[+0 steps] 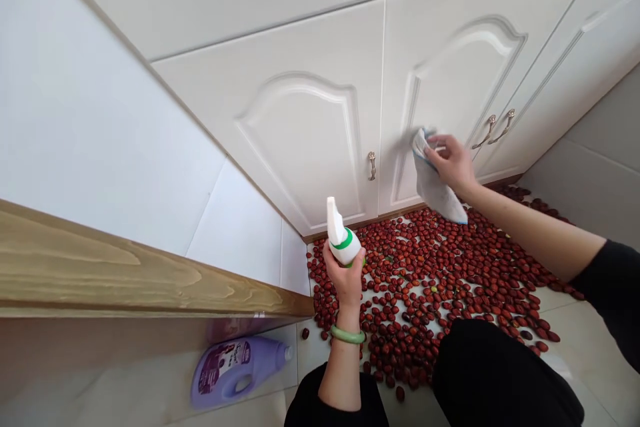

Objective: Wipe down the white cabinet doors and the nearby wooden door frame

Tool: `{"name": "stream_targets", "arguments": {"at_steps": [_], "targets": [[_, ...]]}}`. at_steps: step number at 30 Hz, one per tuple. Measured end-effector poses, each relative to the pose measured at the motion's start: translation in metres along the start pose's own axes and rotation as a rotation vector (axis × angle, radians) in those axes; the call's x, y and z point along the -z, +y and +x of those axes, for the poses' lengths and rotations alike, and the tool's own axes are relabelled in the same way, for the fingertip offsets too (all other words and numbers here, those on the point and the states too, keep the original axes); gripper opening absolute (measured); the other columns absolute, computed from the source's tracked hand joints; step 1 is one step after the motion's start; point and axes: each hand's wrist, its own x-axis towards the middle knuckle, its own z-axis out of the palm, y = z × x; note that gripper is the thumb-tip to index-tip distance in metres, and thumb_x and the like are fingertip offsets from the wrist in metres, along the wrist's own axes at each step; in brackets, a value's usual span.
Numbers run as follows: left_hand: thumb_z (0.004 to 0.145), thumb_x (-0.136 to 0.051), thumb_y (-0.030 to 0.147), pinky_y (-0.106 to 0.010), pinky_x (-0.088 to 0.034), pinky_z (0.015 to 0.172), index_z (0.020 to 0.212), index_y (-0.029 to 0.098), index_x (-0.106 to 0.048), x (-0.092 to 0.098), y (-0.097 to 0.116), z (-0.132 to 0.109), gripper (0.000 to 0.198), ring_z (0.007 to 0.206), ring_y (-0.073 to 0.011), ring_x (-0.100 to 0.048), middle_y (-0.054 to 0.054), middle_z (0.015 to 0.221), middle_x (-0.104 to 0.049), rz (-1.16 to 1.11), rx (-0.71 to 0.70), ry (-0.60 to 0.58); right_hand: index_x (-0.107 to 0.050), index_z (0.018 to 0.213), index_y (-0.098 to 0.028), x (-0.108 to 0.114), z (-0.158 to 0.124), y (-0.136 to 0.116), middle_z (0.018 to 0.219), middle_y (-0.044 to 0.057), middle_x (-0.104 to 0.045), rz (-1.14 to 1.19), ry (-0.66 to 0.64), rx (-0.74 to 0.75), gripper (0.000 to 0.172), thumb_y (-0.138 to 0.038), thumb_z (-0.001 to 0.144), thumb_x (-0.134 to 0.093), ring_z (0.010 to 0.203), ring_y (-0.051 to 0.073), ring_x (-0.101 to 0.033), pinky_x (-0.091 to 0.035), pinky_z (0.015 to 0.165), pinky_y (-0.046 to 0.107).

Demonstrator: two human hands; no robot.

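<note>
My left hand [345, 273] is closed around a white spray bottle [341, 235] with a green collar, its nozzle pointing up toward the white cabinet doors. A green bangle sits on that wrist. My right hand [453, 161] presses a grey cloth [434, 185] with a blue edge against the right cabinet door [450, 80], near its lower left panel. The cloth hangs down below the hand.
Several red dried dates [440, 280] cover the tiled floor in front of the cabinet. A purple detergent bottle [235, 368] lies under a wooden shelf [125, 273] at the left. Metal door handles [371, 165] stick out from the doors. My knees in black are at the bottom.
</note>
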Motion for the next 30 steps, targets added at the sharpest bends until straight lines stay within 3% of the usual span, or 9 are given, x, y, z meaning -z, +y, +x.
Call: {"name": "stream_targets", "arguments": {"at_steps": [4, 7, 11, 15, 18, 21, 24, 27, 30], "targets": [[0.066, -0.104, 0.053, -0.045, -0.067, 0.098, 0.126, 0.021, -0.066, -0.026, -0.002, -0.026, 0.078, 0.113, -0.0328, -0.079, -0.015, 0.128, -0.075, -0.042, 0.037, -0.127, -0.079, 0.132, -0.028, -0.02, 0.062, -0.099, 0.152, 0.009, -0.066, -0.225, 0.01, 0.533, 0.033, -0.018, 0.1, -0.082, 0.135, 0.024, -0.069, -0.066, 0.111, 0.036], [0.068, -0.103, 0.053, -0.045, -0.068, 0.096, 0.128, 0.022, -0.066, -0.037, -0.006, -0.042, 0.077, 0.113, -0.0332, -0.08, -0.016, 0.129, -0.076, -0.043, 0.061, -0.18, -0.067, 0.159, -0.02, -0.049, 0.099, -0.125, 0.177, 0.013, -0.049, -0.345, 0.109, 0.793, 0.058, -0.014, 0.102, -0.075, 0.167, 0.026, -0.046, -0.041, 0.143, 0.047], [0.069, -0.104, 0.057, -0.044, -0.069, 0.097, 0.136, 0.022, -0.066, -0.04, -0.013, -0.048, 0.084, 0.115, -0.0338, -0.08, -0.016, 0.131, -0.076, -0.01, 0.086, -0.201, -0.06, 0.17, -0.029, -0.086, 0.095, -0.064, 0.184, 0.005, -0.045, -0.292, 0.104, 0.717, 0.059, -0.02, 0.112, -0.063, 0.183, 0.025, -0.024, -0.01, 0.153, 0.051], [0.069, -0.103, 0.064, -0.043, -0.07, 0.096, 0.14, 0.021, -0.065, -0.038, -0.018, -0.044, 0.091, 0.114, -0.034, -0.082, -0.017, 0.132, -0.076, 0.03, 0.094, -0.187, -0.075, 0.153, -0.03, -0.09, 0.049, 0.041, 0.173, 0.01, -0.059, -0.275, -0.016, 0.478, 0.051, -0.014, 0.105, -0.066, 0.182, 0.033, -0.029, -0.013, 0.153, 0.055], [0.07, -0.103, 0.065, -0.044, -0.071, 0.096, 0.143, 0.021, -0.064, -0.037, -0.025, -0.04, 0.094, 0.114, -0.0346, -0.083, -0.018, 0.135, -0.076, 0.058, 0.083, -0.173, -0.076, 0.151, -0.024, -0.073, 0.03, 0.082, 0.171, 0.018, -0.062, -0.441, -0.161, 0.435, 0.05, -0.015, 0.104, -0.063, 0.178, 0.039, -0.036, -0.02, 0.151, 0.064], [0.073, -0.102, 0.066, -0.045, -0.071, 0.093, 0.146, 0.022, -0.065, -0.037, -0.038, -0.038, 0.093, 0.112, -0.0343, -0.083, -0.019, 0.136, -0.077, 0.057, 0.062, -0.18, -0.072, 0.158, -0.016, -0.055, 0.044, 0.07, 0.174, 0.023, -0.059, -0.695, -0.275, 0.574, 0.052, -0.022, 0.109, -0.055, 0.176, 0.042, -0.04, -0.029, 0.147, 0.069], [0.074, -0.102, 0.066, -0.044, -0.072, 0.09, 0.146, 0.021, -0.066, -0.042, -0.049, -0.034, 0.093, 0.109, -0.0333, -0.084, -0.019, 0.132, -0.079, 0.036, 0.048, -0.177, -0.067, 0.167, -0.019, -0.042, 0.086, 0.023, 0.18, 0.019, -0.054, -0.875, -0.25, 0.766, 0.057, -0.025, 0.115, -0.044, 0.177, 0.039, -0.039, -0.032, 0.147, 0.066], [0.073, -0.104, 0.063, -0.045, -0.071, 0.094, 0.145, 0.02, -0.068, -0.051, -0.052, -0.03, 0.091, 0.112, -0.0338, -0.083, -0.02, 0.134, -0.078, 0.048, 0.044, -0.18, -0.056, 0.177, -0.02, -0.022, 0.142, -0.018, 0.187, 0.018, -0.044, -0.918, -0.097, 0.84, 0.063, -0.035, 0.117, -0.044, 0.18, 0.043, -0.032, -0.028, 0.146, 0.072], [0.075, -0.103, 0.061, -0.045, -0.071, 0.096, 0.148, 0.021, -0.067, -0.06, -0.04, -0.028, 0.091, 0.117, -0.0336, -0.082, -0.02, 0.139, -0.077, 0.053, 0.023, -0.234, -0.041, 0.185, -0.013, -0.001, 0.188, -0.029, 0.19, 0.023, -0.033, -0.851, 0.124, 0.803, 0.077, -0.049, 0.117, -0.046, 0.181, 0.049, -0.022, -0.021, 0.144, 0.081]]}}
